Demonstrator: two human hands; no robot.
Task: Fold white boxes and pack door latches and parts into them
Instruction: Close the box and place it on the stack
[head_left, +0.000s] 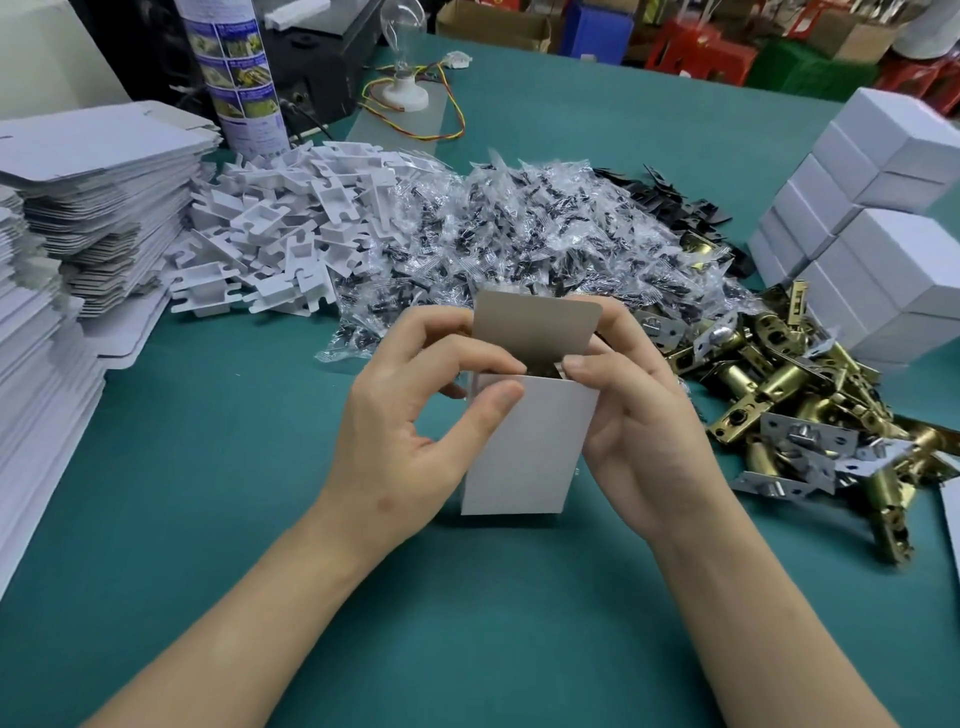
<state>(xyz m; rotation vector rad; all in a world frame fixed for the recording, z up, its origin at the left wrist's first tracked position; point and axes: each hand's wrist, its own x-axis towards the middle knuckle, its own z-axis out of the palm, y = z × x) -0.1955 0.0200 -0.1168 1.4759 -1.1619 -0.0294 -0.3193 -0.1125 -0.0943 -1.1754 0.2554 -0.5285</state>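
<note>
An upright white box (530, 447) stands on the green table (218, 467) between my hands, its grey-lined top flap (535, 327) raised. My left hand (415, 415) grips the box's left side, fingers curled over the top edge and thumb on the front face. My right hand (634, 415) holds the right side, thumb at the top rim. Something brassy shows inside the opening. Brass door latches (810, 410) lie piled to the right. Behind the box spread clear bags of dark screws (498, 244) and white card inserts (280, 228).
Stacks of flat white box blanks (78, 208) fill the left edge. Folded white boxes (872, 228) are stacked at the right. Black plates (670, 197) lie behind the bags. A printed cylinder (234, 73), a bulb in a socket with wires (405, 78) and a black machine stand at the back.
</note>
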